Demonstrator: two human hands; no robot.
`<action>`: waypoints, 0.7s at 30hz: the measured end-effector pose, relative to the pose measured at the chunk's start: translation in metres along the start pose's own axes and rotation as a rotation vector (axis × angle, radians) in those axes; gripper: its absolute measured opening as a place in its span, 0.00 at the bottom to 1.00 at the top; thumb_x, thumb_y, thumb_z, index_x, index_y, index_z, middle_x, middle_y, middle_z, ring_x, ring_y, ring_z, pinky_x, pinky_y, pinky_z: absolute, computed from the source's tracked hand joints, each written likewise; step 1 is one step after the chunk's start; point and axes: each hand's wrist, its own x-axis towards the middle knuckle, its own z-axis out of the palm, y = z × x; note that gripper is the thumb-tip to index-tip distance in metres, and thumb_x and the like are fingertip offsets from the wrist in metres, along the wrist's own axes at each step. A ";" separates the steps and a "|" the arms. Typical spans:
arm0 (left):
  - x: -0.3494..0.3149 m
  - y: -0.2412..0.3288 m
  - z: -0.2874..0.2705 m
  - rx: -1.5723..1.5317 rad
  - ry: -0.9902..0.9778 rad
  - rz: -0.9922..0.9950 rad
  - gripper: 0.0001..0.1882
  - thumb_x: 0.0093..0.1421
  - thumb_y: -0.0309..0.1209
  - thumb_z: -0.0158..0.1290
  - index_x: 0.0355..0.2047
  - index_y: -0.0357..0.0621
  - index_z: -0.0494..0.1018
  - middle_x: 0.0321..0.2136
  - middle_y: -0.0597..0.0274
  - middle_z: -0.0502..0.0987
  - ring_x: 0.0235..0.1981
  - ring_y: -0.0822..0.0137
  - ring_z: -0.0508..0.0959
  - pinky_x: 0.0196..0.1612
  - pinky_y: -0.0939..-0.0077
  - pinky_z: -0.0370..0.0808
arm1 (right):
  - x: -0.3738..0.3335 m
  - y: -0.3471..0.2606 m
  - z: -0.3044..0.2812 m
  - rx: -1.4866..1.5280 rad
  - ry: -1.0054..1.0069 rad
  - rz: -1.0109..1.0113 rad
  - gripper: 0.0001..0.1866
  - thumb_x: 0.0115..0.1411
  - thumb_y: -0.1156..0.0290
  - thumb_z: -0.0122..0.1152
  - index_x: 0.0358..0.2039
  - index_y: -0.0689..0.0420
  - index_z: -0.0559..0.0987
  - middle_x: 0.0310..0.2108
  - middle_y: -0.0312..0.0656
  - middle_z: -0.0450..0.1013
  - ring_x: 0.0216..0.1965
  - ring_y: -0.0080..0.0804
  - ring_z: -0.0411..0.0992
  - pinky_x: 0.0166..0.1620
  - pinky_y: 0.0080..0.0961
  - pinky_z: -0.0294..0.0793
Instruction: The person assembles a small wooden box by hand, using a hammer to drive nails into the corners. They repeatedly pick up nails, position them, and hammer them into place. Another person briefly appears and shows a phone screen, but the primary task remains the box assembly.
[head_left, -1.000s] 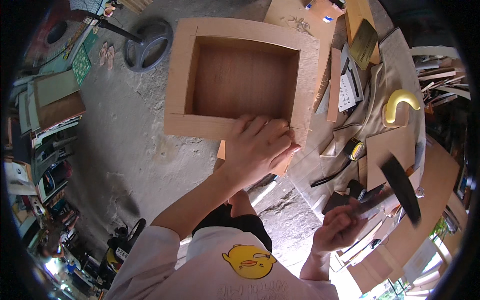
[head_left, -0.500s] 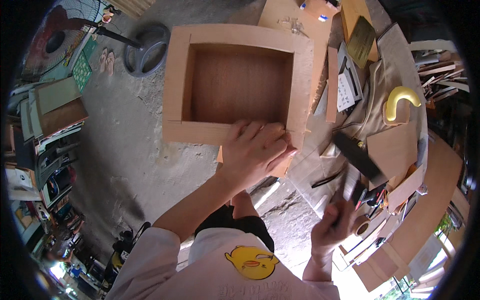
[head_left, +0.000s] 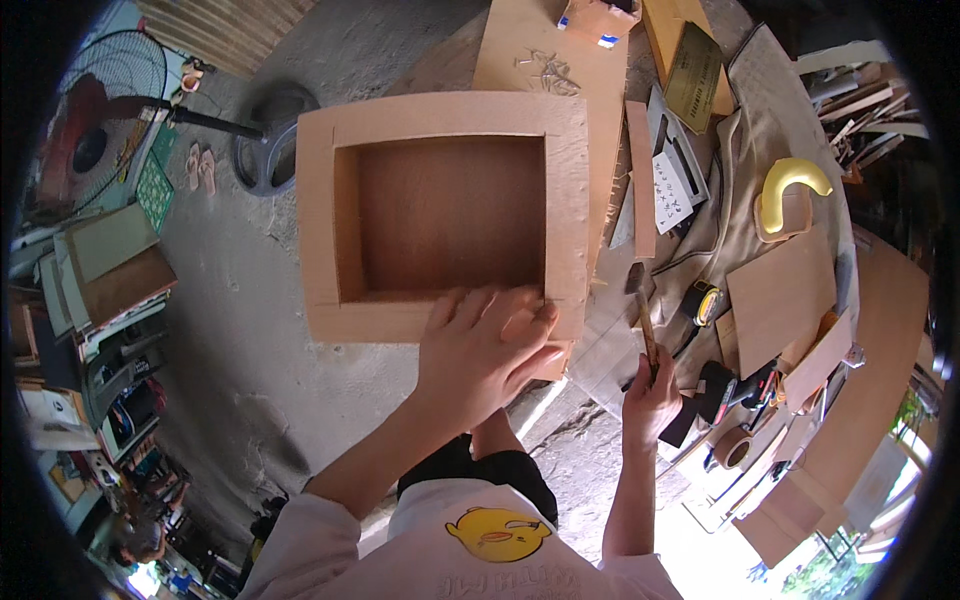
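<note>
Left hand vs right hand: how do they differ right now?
Left hand lies across the near side of the wooden box; right hand grips the hammer by its handle.
Left hand shows its back with fingers spread forward; right hand is closed around the handle.
Both are bare.
</note>
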 end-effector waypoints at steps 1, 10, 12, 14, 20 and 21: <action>0.000 -0.003 -0.002 0.010 -0.028 0.025 0.25 0.52 0.48 0.69 0.50 0.58 0.78 0.43 0.67 0.80 0.40 0.65 0.80 0.47 0.60 0.73 | -0.002 0.010 0.009 -0.033 -0.043 0.051 0.10 0.68 0.72 0.60 0.48 0.61 0.77 0.34 0.49 0.78 0.35 0.49 0.80 0.36 0.42 0.78; 0.013 -0.026 -0.012 0.015 -0.186 0.213 0.24 0.56 0.42 0.65 0.53 0.61 0.75 0.40 0.68 0.77 0.35 0.67 0.81 0.33 0.71 0.78 | 0.158 -0.070 0.019 0.339 0.126 -0.161 0.06 0.62 0.81 0.62 0.39 0.61 0.80 0.36 0.47 0.76 0.38 0.48 0.74 0.44 0.40 0.73; 0.012 -0.029 -0.010 -0.032 -0.184 0.203 0.22 0.58 0.42 0.63 0.52 0.61 0.75 0.39 0.70 0.77 0.33 0.69 0.80 0.31 0.74 0.77 | 0.202 -0.087 0.043 0.477 0.050 -0.211 0.06 0.60 0.81 0.64 0.38 0.62 0.80 0.34 0.47 0.75 0.37 0.48 0.74 0.42 0.39 0.74; 0.017 -0.029 -0.015 -0.045 -0.239 0.194 0.22 0.57 0.42 0.64 0.52 0.61 0.75 0.38 0.72 0.77 0.32 0.70 0.79 0.30 0.75 0.76 | 0.240 -0.101 0.070 0.556 -0.001 -0.299 0.07 0.61 0.80 0.63 0.40 0.61 0.81 0.35 0.48 0.76 0.40 0.48 0.76 0.41 0.39 0.76; 0.013 -0.031 -0.016 -0.067 -0.268 0.197 0.22 0.58 0.40 0.65 0.53 0.61 0.73 0.38 0.75 0.77 0.27 0.75 0.76 0.26 0.79 0.72 | 0.296 -0.116 0.107 0.446 -0.045 -0.280 0.08 0.61 0.77 0.64 0.41 0.57 0.81 0.39 0.45 0.75 0.42 0.47 0.77 0.44 0.43 0.80; 0.012 -0.031 -0.016 -0.063 -0.266 0.200 0.22 0.59 0.39 0.64 0.54 0.60 0.73 0.39 0.75 0.78 0.27 0.75 0.76 0.26 0.80 0.72 | 0.300 -0.117 0.107 0.423 -0.062 -0.294 0.08 0.61 0.77 0.64 0.41 0.57 0.81 0.39 0.45 0.75 0.43 0.47 0.76 0.44 0.42 0.79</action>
